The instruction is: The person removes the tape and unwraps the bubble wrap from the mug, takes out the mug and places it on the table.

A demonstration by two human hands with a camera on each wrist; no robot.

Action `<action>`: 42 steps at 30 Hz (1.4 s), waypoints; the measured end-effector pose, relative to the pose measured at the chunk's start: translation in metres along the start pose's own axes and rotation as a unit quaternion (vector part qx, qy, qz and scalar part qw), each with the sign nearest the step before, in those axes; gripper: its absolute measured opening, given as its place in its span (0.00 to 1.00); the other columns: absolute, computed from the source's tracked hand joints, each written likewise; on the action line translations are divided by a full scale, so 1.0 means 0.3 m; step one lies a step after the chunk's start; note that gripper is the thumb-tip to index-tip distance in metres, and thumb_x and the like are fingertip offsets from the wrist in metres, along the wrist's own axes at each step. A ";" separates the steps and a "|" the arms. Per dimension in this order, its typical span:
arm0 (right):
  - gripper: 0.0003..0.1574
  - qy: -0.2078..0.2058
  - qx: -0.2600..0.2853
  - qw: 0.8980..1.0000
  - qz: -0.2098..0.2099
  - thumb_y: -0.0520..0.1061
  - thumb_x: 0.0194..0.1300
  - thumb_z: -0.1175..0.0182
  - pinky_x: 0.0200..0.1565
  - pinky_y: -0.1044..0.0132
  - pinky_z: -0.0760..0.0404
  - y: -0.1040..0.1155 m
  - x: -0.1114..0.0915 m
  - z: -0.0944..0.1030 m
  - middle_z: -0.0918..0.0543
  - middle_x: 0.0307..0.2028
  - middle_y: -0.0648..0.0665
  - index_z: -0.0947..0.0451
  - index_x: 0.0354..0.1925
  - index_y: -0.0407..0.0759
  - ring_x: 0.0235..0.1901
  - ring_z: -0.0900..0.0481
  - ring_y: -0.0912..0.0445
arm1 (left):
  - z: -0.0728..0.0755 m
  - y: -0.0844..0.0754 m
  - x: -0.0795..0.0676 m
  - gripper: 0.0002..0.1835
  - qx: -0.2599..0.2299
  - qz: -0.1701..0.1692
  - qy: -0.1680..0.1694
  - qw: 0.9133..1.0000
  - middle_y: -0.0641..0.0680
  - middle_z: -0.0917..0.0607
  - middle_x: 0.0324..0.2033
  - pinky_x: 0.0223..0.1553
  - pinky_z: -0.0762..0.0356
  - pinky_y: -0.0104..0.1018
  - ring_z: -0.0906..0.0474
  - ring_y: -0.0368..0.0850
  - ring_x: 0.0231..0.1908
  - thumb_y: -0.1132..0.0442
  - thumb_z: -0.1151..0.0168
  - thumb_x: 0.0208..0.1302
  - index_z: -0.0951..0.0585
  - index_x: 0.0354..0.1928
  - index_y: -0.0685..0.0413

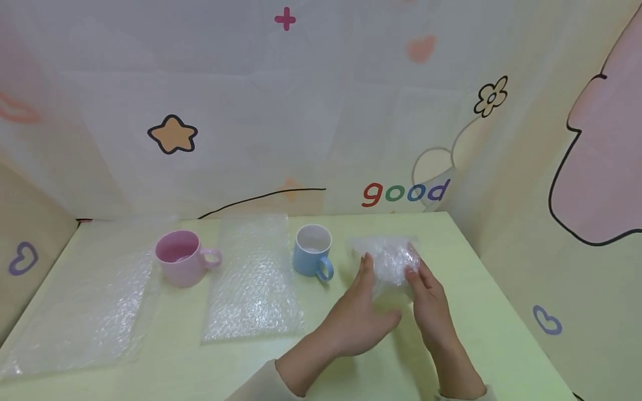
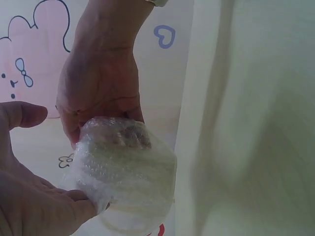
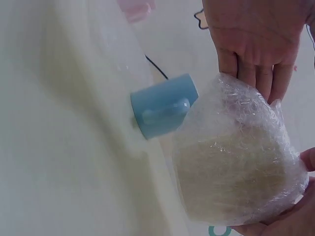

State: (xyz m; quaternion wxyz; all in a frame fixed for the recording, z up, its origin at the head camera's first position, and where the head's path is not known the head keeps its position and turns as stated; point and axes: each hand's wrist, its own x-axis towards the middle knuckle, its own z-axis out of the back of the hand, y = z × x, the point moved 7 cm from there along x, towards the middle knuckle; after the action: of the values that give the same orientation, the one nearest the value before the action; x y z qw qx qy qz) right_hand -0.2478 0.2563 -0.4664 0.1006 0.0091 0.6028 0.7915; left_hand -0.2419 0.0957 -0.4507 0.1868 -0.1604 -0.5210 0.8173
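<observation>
Above the right part of the table, both hands are at a bundle of bubble wrap (image 1: 391, 266). A pale, cream-coloured thing (image 3: 231, 172) shows through the plastic; its kind is hidden by the wrap. My right hand (image 1: 433, 312) grips the bundle from its right side, thumb on the near face. The left hand (image 1: 353, 320) has its fingers laid nearly straight against the bundle's left side, as the right wrist view shows, while its thumb (image 2: 27, 114) stands away from the wrap. Left of the hands, a blue mug (image 1: 307, 257) stands upright, handle towards me.
A flat sheet of bubble wrap (image 1: 253, 295) lies left of the blue mug. Farther left, a pink mug (image 1: 181, 270) stands beside another, larger sheet (image 1: 95, 312). Printed cloth walls (image 1: 241, 145) enclose the pale yellow table (image 1: 481, 312) at the back and sides.
</observation>
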 end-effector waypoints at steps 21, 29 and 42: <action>0.30 0.007 -0.007 0.999 0.040 0.54 0.81 0.47 0.70 0.69 0.34 0.024 -0.213 -0.148 0.32 0.75 0.57 0.33 0.76 0.56 0.76 0.38 0.59 | 0.159 0.079 -0.242 0.37 0.010 -0.091 -0.059 0.994 0.60 0.23 0.69 0.54 0.16 0.35 0.18 0.50 0.62 0.56 0.34 0.72 0.36 0.78 0.56; 0.30 0.002 0.020 1.000 0.007 0.51 0.71 0.34 0.53 0.73 0.19 0.008 -0.298 -0.224 0.16 0.62 0.46 0.24 0.69 0.57 0.54 0.15 0.64 | 0.244 0.163 -0.338 0.27 -0.059 -0.064 -0.106 0.991 0.59 0.13 0.57 0.43 0.15 0.27 0.12 0.50 0.53 0.56 0.27 0.66 0.21 0.65 0.49; 0.35 0.089 0.057 0.994 0.017 0.46 0.63 0.26 0.49 0.65 0.13 -0.014 -0.271 -0.347 0.17 0.63 0.46 0.21 0.67 0.58 0.57 0.13 0.52 | 0.343 0.265 -0.390 0.24 -0.045 -0.009 -0.140 0.989 0.54 0.08 0.46 0.39 0.15 0.25 0.08 0.43 0.41 0.58 0.21 0.58 0.19 0.55 0.39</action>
State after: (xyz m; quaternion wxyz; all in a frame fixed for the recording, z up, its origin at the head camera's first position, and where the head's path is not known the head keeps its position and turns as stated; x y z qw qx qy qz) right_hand -0.1818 0.1446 -0.4903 0.0328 -0.0453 0.6533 0.7550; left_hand -0.1972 -0.0719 -0.4735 0.1117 -0.0483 -0.5800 0.8055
